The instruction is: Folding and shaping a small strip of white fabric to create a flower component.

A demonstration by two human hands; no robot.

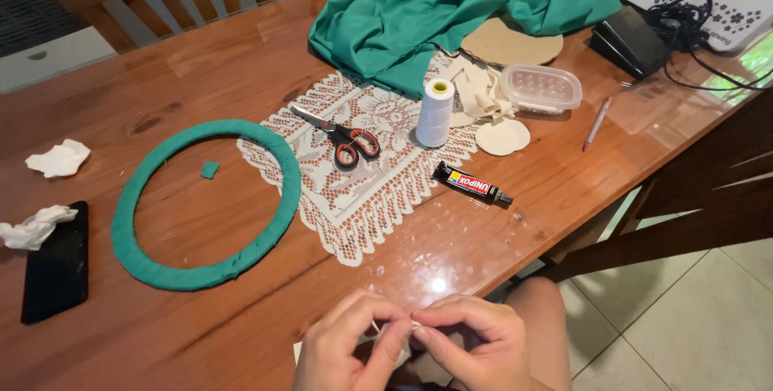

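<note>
Head view: your left hand (342,347) and right hand (475,343) met at 6 o'clock, just off the table (201,77) edge, over your lap. Both pinched a small pale scrap (394,328) between thumb and fingertips, the other fingers curled in. What the scrap was, too small to tell.

Risks, as judgement:
- The scrap was tiny and held by fingertips only; a slack pinch could have dropped it to the floor.
- Pulling both ways could have torn it.
- The glue tube (473,185), at 12 from your hands, lay near the lace mat (354,190); a leak would have marked it.
- The scissors (342,135) lay on the mat at 11, blades toward 10; a blind reach could have nicked you.
- The spool (436,111) stood upright at 12, easy to knock over.
- The green ring (205,202) lay at 10, well apart from your hands.
</note>
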